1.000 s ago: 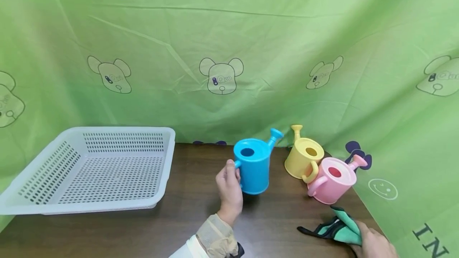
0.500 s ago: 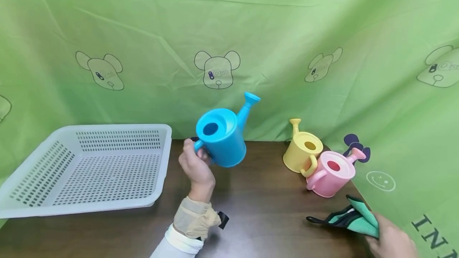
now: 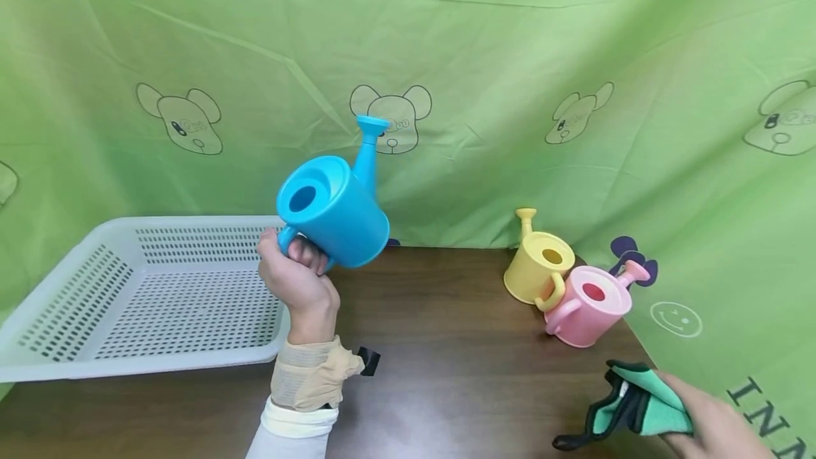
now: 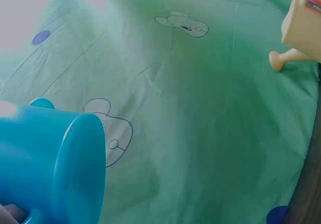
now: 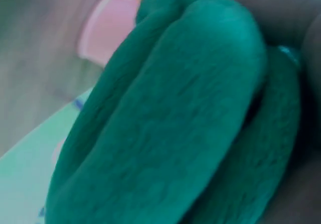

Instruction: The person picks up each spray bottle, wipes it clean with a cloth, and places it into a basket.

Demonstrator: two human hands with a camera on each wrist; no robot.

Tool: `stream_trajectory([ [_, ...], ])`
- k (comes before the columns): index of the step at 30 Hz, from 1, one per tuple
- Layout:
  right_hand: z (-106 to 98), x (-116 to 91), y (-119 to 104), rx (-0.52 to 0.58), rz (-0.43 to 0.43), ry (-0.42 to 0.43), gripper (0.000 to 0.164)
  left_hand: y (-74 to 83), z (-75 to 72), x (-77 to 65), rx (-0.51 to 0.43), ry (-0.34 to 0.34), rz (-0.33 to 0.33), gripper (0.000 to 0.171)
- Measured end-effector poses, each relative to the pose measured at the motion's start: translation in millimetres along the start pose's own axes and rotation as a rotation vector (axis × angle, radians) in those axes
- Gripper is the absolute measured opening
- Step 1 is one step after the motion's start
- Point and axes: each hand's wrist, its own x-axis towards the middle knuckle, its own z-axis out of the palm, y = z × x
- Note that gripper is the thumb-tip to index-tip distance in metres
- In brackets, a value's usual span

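A blue toy watering can (image 3: 334, 211) is up in the air, tilted, in front of the green curtain. My left hand (image 3: 299, 278) grips it by its handle, beside the right rim of the white basket. In the left wrist view the can's base (image 4: 83, 169) faces right and a bit of finger shows at the lower left. Over at the lower right, my right hand (image 3: 717, 416) pinches a bunched green cloth with black edging (image 3: 659, 402). That cloth (image 5: 165, 103) fills most of the right wrist view, with part of the hand hidden behind it.
A white perforated plastic basket (image 3: 283, 328) stands on the left of the brown wooden table (image 3: 440, 346). Yellow (image 3: 529, 268) and pink (image 3: 586, 317) watering cans stand close together at the right. A green printed curtain (image 3: 472, 41) hangs behind and along the right side.
My left hand has raised the blue watering can and carried it leftward, tilting it on the way. My right hand has shifted right with the green cloth.
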Motion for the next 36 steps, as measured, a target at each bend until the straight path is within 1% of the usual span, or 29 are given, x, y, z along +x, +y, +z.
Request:
stream_trajectory([
  [3, -11, 6, -16, 0.059, -0.09, 0.176, 0.063, 2.7, 0.0, 1.4, 0.002, -0.015, -0.003, 0.048],
  [5, -19, 9, -30, 0.111, -0.129, 0.277, 0.065, 2.6, -0.7, 2.3, 0.013, -0.038, 0.005, 0.049],
  [7, -23, 15, -42, 0.154, -0.192, 0.413, 0.071, 2.7, -1.2, 2.6, 0.035, -0.061, 0.011, 0.05],
  [10, -30, 27, -67, 0.243, -0.232, 0.539, 0.076, 4.4, -1.9, 3.5, 0.082, -0.09, 0.022, 0.054],
  [12, -33, 38, -85, 0.294, -0.272, 0.63, 0.078, 6.5, -2.7, 4.3, 0.118, -0.092, 0.025, 0.056],
  [13, -35, 44, -95, 0.312, -0.293, 0.658, 0.077, 7.6, -3.3, 4.9, 0.135, -0.091, 0.031, 0.057],
  [16, -39, 64, -124, 0.38, -0.334, 0.729, 0.075, 10.6, -5.0, 7.7, 0.151, -0.075, 0.029, 0.059],
  [20, -44, 93, -155, 0.476, -0.357, 0.775, 0.071, 12.2, -5.9, 11.0, 0.128, -0.045, 0.011, 0.06],
  [25, -47, 121, -189, 0.604, -0.339, 0.771, 0.062, 14.0, -9.3, 14.4, 0.123, -0.041, 0.008, 0.06],
  [27, -48, 129, -202, 0.645, -0.337, 0.779, 0.061, 15.5, -11.3, 15.2, 0.125, -0.043, 0.007, 0.059],
  [31, -53, 143, -229, 0.741, -0.378, 0.792, 0.062, 18.8, -12.9, 17.9, 0.116, -0.05, 0.013, 0.058],
  [36, -56, 155, -256, 0.856, -0.387, 0.817, 0.054, 20.1, -11.0, 18.5, 0.13, -0.067, 0.009, 0.058],
])
